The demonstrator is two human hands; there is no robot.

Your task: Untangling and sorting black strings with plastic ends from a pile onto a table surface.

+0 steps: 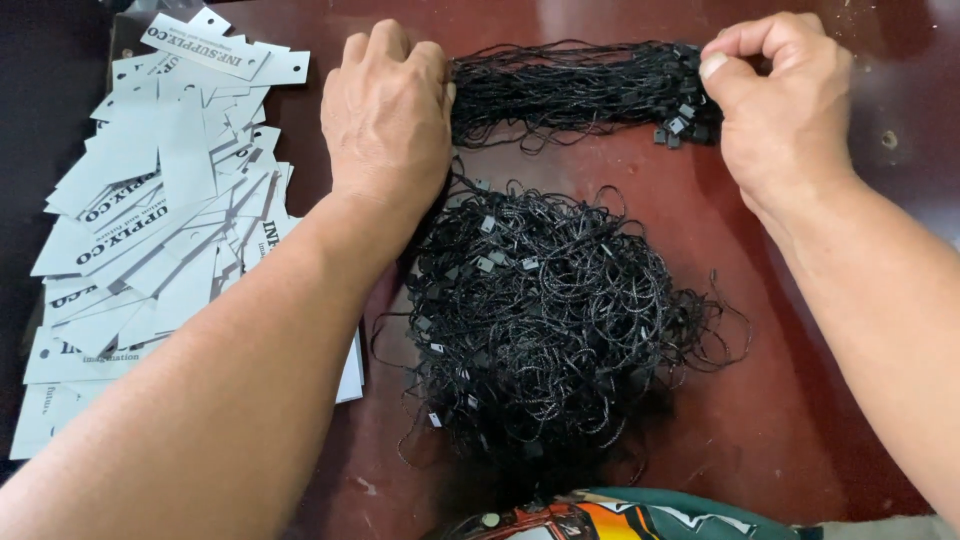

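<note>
Two hands (390, 110), two string heaps (540, 320), many tags (160, 220)

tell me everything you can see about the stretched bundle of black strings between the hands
The bundle of black strings lies roughly level across the far part of the dark red table. It looks like many thin cords gathered side by side, with stray loops hanging out below. Small black plastic fasteners cluster at its right end. The left hand presses on its left end; the right hand pinches the right end. It sits just beyond the loose string pile.
</note>
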